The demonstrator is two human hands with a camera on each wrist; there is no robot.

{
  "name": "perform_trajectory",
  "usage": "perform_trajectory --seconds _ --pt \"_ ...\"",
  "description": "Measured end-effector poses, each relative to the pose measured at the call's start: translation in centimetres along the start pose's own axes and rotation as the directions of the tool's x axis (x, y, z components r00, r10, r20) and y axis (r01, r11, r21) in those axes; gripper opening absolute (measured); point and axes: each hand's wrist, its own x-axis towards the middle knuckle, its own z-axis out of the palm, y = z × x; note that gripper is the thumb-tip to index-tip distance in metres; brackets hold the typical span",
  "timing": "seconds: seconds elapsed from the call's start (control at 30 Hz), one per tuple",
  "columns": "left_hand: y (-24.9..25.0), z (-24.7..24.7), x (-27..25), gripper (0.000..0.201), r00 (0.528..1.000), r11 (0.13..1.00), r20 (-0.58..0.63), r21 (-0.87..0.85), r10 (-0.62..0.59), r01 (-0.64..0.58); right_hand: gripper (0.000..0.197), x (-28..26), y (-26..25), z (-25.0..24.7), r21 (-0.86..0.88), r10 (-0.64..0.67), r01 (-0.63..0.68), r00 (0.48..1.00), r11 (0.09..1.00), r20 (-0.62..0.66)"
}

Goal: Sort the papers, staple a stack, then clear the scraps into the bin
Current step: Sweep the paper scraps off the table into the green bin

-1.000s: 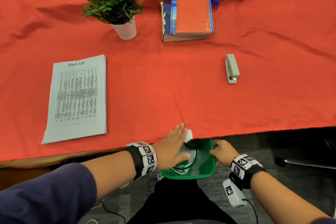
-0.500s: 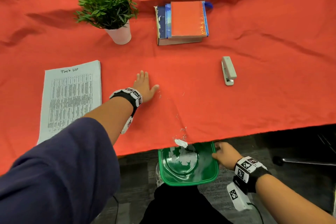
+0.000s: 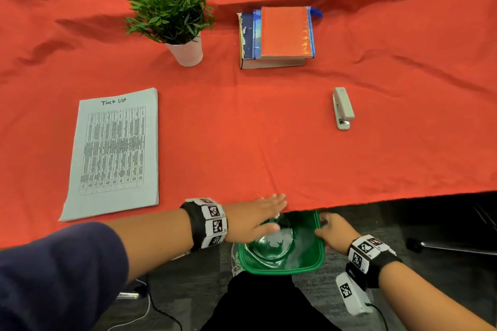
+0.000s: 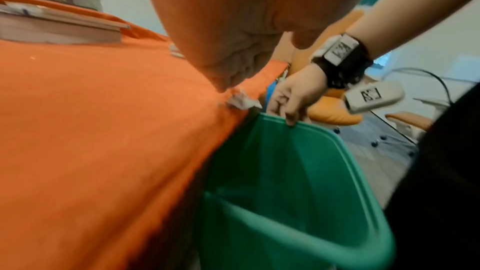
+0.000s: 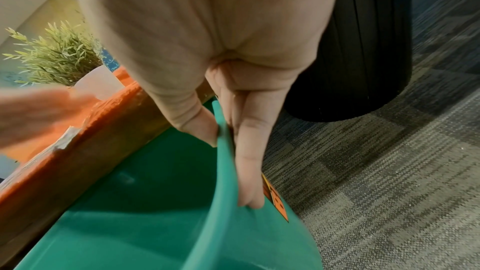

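From above, a wrinkled red cloth covers the table (image 3: 376, 169). A flat grey paper stack (image 3: 115, 153) headed "Task List" lies at the left, a boxy grey stapler (image 3: 343, 108) at the right, with a leafy potted plant (image 3: 172, 13) and a pile of books (image 3: 279, 35) behind. The left hand (image 3: 255, 219) lies flat at the table's near edge, fingers straight, over a glossy green plastic bin (image 3: 309, 266) held below the edge; white scraps (image 3: 277, 243) lie in its bottom. The right hand (image 3: 333, 231) grips the bin's rim.

The left wrist view alone shows a crumpled white scrap (image 4: 242, 101) at the cloth's edge, against the left fingers, just above the bin's rim.

The right wrist view shows the pinch: thumb (image 5: 197, 122) inside the thin wall, fingers outside by an orange label (image 5: 275, 200), over ribbed grey carpet (image 5: 376, 171).
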Motion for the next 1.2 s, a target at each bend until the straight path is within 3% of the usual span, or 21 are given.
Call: perform_trajectory --seconds 0.07,0.17,0.23,0.33,0.4,0.57,0.77,0.87,0.97,1.07,1.2 --pt "-0.5 -2.6 0.5 0.061 0.986 0.996 -0.155 -0.068 -0.063 0.053 0.039 0.0 0.1 0.0 0.004 -0.003 0.003 1.0 1.0 0.002" --pt "-4.1 -8.0 2.9 0.061 0.898 0.971 -0.371 -0.139 -0.235 0.197 0.022 -0.2 -0.1 -0.1 -0.002 -0.023 0.023 1.0 1.0 0.001" --pt "-7.2 -10.5 4.4 0.068 0.824 0.926 -0.422 -0.172 -0.378 0.337 0.021 -0.2 0.0 -0.1 0.0 -0.024 0.024 1.0 1.0 0.0" --pt "-10.0 -11.4 5.8 0.078 0.729 0.836 -0.41 -0.245 -0.548 0.491 0.039 0.1 0.4 -0.2 -0.015 -0.006 0.005 1.0 1.0 -0.018" --pt "-10.0 -10.7 6.6 0.08 0.752 0.844 -0.382 -0.223 -0.537 0.489 0.045 0.3 0.5 -0.2 -0.013 -0.001 0.001 0.999 1.0 -0.035" --pt "-5.8 -6.1 6.3 0.082 0.923 0.955 -0.274 0.044 -0.271 0.294 0.025 0.1 0.3 -0.5 -0.029 -0.02 0.019 0.999 0.999 -0.029" --pt "0.3 0.1 3.0 0.086 0.997 0.992 0.0 0.103 -0.078 0.078 0.023 -0.3 0.2 -0.9 -0.04 -0.024 0.024 1.0 0.999 -0.017" --pt "2.3 -0.2 2.2 0.077 0.997 1.0 0.08 0.002 -0.019 0.019 0.016 -0.2 0.6 -1.0 -0.024 -0.034 0.034 0.999 0.999 -0.011" --pt "2.4 -4.2 3.3 0.062 0.991 0.995 -0.11 -0.069 -0.078 0.07 0.011 -0.2 0.9 -1.2 -0.038 -0.053 0.053 0.999 0.998 -0.006" --pt "-0.5 -10.5 6.5 0.054 0.911 0.978 -0.359 -0.119 -0.201 0.169 0.01 -0.5 0.7 -1.4 -0.044 -0.052 0.051 0.999 0.998 -0.009" --pt "-6.0 -16.6 10.3 0.06 0.824 0.921 -0.431 -0.05 -0.369 0.386 0.02 -0.5 0.8 -1.6 -0.05 -0.036 0.036 0.999 0.998 -0.002"
